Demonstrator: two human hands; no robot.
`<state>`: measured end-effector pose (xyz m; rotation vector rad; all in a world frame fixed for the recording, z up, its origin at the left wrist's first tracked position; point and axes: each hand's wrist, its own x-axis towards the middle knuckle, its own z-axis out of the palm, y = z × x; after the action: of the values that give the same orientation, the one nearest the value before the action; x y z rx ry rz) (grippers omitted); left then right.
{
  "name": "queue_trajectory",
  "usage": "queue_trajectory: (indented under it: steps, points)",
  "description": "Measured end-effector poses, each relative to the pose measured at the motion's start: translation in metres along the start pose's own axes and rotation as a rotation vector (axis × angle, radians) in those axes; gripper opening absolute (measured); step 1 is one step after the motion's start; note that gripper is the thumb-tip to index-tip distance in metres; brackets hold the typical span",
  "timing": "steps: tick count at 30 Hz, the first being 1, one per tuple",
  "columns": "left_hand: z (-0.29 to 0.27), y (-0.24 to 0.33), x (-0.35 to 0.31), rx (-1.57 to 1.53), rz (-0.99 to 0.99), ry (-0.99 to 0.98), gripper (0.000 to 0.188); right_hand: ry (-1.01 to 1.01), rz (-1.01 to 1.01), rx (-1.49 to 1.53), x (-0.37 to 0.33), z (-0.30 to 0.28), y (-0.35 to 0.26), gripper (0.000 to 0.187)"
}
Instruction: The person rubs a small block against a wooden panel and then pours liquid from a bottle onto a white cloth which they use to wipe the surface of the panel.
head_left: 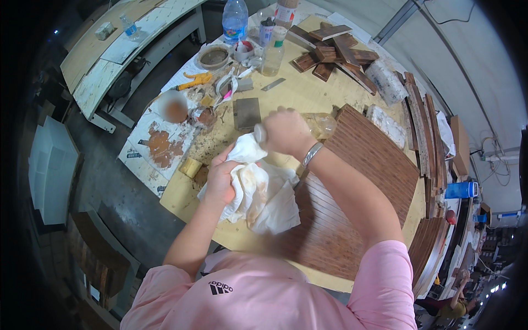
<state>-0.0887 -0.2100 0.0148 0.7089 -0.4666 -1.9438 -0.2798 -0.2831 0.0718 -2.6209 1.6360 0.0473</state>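
Note:
My left hand [221, 179] is closed around a bunched white cloth [246, 181]. The cloth has faint brown stains, and its loose end hangs over the table. My right hand [287, 132] grips a clear plastic bottle [320, 125] with some yellowish liquid in it. The bottle is tipped on its side, its mouth against the top of the cloth. Beneath and right of my hands lies a brown grooved wooden panel [352, 181]. A dark grey rectangular block [247, 113] lies just beyond the cloth.
At the left are a brown-smeared white board [159, 147] and a yellow-handled tool [193, 81]. A tape roll [213, 56], a large water bottle [235, 22] and a green-capped bottle [273, 58] stand farther back. Brown wood offcuts [335, 52] pile up behind; long strips [426, 137] line the right edge.

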Motion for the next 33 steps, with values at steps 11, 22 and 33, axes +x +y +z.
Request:
queue_trajectory:
  steps: [11, 22, 33]
  points:
    - [0.022, -0.020, -0.007, 1.032, 0.298, -0.369, 0.054, 0.692, 0.412, 1.382, 0.013, 0.038, 0.078, 0.025]
    - [0.072, -0.109, 0.009, 2.037, 0.543, -0.941, 0.064, 0.689, 0.571, 0.643, -0.151, 0.048, 0.136, 0.060]
    - [0.094, -0.134, 0.033, 2.065, 0.513, -0.962, 0.067, 0.414, 1.403, 0.088, -0.510, 0.146, 0.166, 0.061]
